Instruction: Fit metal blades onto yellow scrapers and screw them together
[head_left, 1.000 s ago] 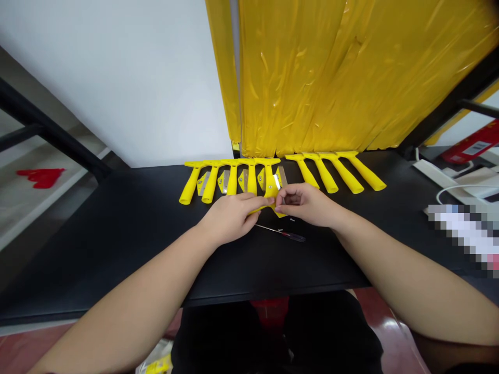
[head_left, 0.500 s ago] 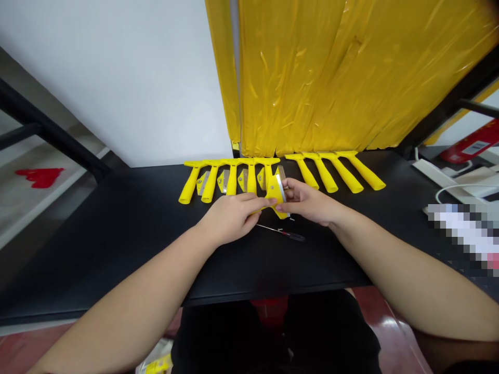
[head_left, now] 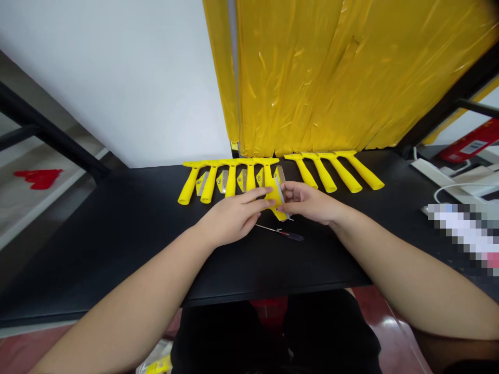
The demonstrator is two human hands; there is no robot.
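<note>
A yellow scraper head (head_left: 275, 193) with a pale metal edge strip is held between my two hands above the black table. My left hand (head_left: 234, 215) is closed on it from the left, two fingers lying across its flat face. My right hand (head_left: 306, 200) pinches the metal-edged side, thumb near the lower corner. The scraper's handle is hidden behind my left hand. Just below lies a screwdriver (head_left: 293, 236), its shaft pointing left, with a small screw (head_left: 279, 230) beside it.
Yellow handles (head_left: 189, 184) stand in a row at the back, with small yellow blade pieces (head_left: 222, 182) between them. More yellow handles (head_left: 345, 174) lie to the right. Yellow plastic sheeting (head_left: 296, 78) hangs behind. White hardware with a cable (head_left: 448, 182) occupies the right end.
My left fingers have spread further over the scraper's face, covering the screw spot seen before. The scraper has turned slightly; my right hand stays at its metal edge.
</note>
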